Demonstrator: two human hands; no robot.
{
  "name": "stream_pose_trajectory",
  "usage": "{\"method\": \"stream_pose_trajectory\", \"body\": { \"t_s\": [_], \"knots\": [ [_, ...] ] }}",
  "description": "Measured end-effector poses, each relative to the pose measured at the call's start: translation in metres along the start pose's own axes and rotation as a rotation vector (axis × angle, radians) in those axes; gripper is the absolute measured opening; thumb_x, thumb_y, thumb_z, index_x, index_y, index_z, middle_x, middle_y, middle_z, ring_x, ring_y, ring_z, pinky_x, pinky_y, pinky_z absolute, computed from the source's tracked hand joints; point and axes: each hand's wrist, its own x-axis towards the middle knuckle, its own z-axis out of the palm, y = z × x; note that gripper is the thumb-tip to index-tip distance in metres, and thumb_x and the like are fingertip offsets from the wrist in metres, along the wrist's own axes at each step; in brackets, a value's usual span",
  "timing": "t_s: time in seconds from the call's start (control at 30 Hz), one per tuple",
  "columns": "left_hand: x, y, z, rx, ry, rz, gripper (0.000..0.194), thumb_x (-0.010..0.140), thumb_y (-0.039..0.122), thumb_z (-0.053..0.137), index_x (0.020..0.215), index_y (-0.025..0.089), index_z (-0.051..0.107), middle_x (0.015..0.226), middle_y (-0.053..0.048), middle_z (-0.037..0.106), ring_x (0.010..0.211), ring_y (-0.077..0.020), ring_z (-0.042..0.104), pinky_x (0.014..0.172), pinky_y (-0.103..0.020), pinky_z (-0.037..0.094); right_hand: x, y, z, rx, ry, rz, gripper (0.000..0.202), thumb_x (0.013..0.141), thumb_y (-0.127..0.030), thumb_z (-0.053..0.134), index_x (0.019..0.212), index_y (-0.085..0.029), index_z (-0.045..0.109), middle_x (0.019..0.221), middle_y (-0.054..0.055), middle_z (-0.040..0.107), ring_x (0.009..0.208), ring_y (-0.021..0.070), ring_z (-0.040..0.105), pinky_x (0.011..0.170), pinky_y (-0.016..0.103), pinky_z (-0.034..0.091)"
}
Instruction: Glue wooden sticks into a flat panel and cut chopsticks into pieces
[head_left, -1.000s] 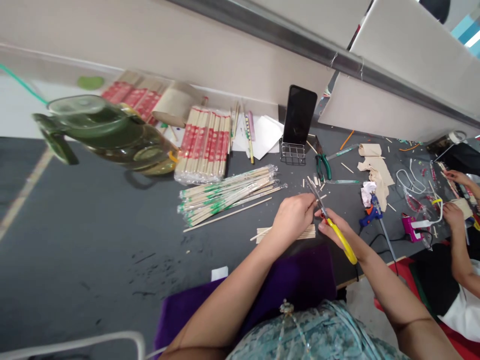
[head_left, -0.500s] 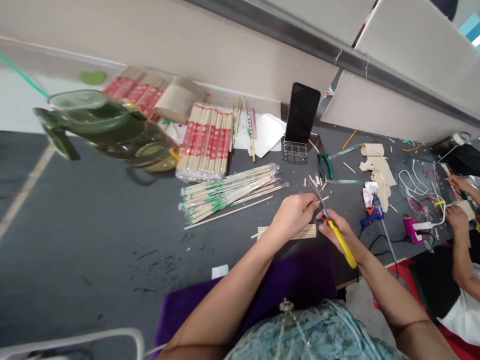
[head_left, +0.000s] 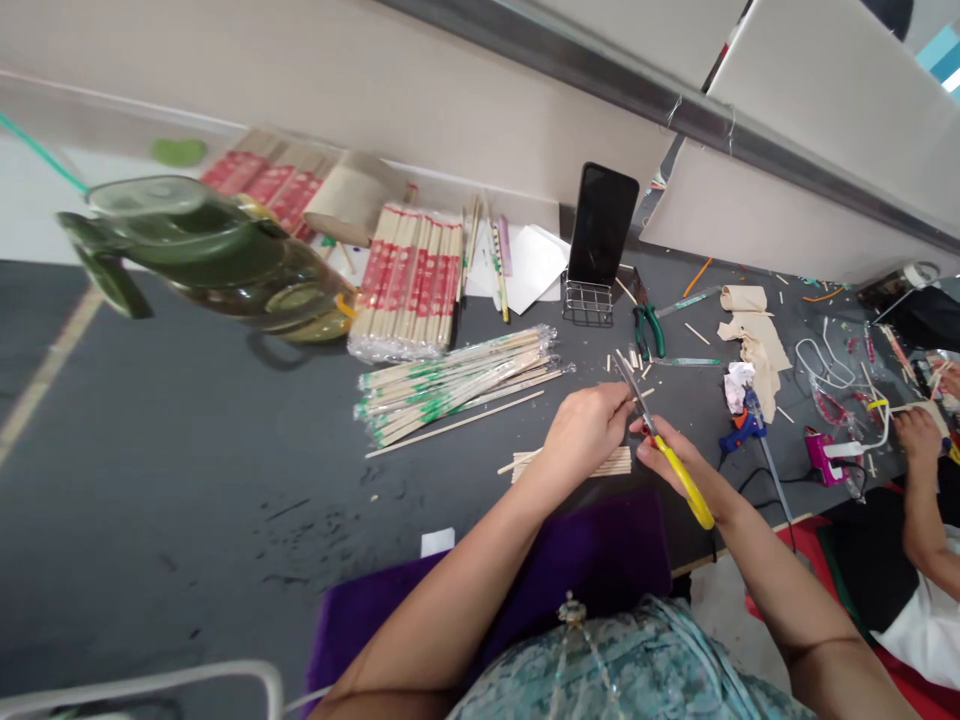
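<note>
My right hand (head_left: 671, 455) is closed on a pair of scissors with yellow handles (head_left: 686, 482). Their metal blades point up and away, beside the fingertips of my left hand (head_left: 589, 425). That hand is closed in a pinch on a thin wooden stick (head_left: 646, 396), whose short end shows just right of the blades; my fingers hide the rest. Below my left hand lies a row of cut wooden sticks (head_left: 615, 461), partly covered by the wrist. Wrapped chopsticks (head_left: 457, 385) with green print are spread to the left, and one bare chopstick (head_left: 457, 424) lies in front of them.
A phone (head_left: 602, 225) leans on a wire stand behind my hands. Green-handled pliers (head_left: 649, 330) and stick offcuts lie near it. To the right are a blue glue gun (head_left: 744, 432) and a co-worker's hand (head_left: 919, 432). A dark green jug (head_left: 225, 250) stands left of red-wrapped chopsticks (head_left: 412, 280).
My hands, the scissors and the stick keep almost the same pose. The view has shifted very slightly. At the far right, the co-worker's hands have moved a little.
</note>
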Motion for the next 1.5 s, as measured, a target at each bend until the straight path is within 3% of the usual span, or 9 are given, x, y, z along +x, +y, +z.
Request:
{"method": "stream_pose_trajectory", "body": {
  "t_s": [0.47,0.67,1.0,1.3,1.5],
  "knots": [
    [0.003,-0.004,-0.002,-0.106,-0.018,-0.066,0.027,0.094,0.020,0.051,0.067,0.020,0.057,0.059,0.002,0.055,0.056,-0.0135,0.047,0.060,-0.026,0.031,0.010,0.006,0.001,-0.012,0.063,-0.037,0.044,0.087,-0.063,0.066,0.104,-0.023,0.057,0.074,-0.005,0.043,0.064,0.0128,0.039,0.064,0.028,0.034],
    [0.002,-0.004,0.001,-0.062,0.027,-0.067,0.021,0.092,0.019,0.053,0.072,0.019,0.059,0.066,-0.001,0.062,0.060,-0.0149,0.052,0.061,-0.026,0.033,0.008,0.000,-0.002,-0.024,0.045,0.012,0.043,0.087,-0.060,0.065,0.109,-0.024,0.058,0.081,-0.003,0.048,0.072,0.0137,0.045,0.068,0.028,0.037],
    [0.001,0.001,0.005,0.020,0.014,-0.027,0.026,0.095,0.020,0.051,0.071,0.019,0.060,0.069,-0.003,0.064,0.065,-0.0173,0.057,0.062,-0.028,0.032,0.003,0.011,-0.005,0.019,-0.018,0.062,0.044,0.093,-0.051,0.061,0.128,-0.026,0.051,0.088,-0.003,0.051,0.070,0.0122,0.045,0.069,0.028,0.037],
    [0.001,0.002,0.003,0.076,-0.007,-0.050,0.026,0.097,0.020,0.050,0.073,0.020,0.061,0.074,-0.005,0.068,0.072,-0.0194,0.061,0.063,-0.029,0.032,0.005,0.015,-0.001,-0.023,0.012,0.029,0.052,0.091,-0.059,0.060,0.128,-0.024,0.049,0.087,-0.002,0.050,0.071,0.0133,0.046,0.071,0.030,0.037],
    [0.003,0.000,0.000,0.032,-0.018,-0.071,0.029,0.097,0.021,0.050,0.069,0.020,0.059,0.067,-0.003,0.063,0.066,-0.0183,0.058,0.062,-0.028,0.030,0.005,0.008,0.000,-0.111,0.040,-0.025,0.037,0.095,-0.053,0.057,0.119,-0.024,0.054,0.079,-0.004,0.044,0.067,0.0133,0.040,0.066,0.028,0.035]
  ]
}}
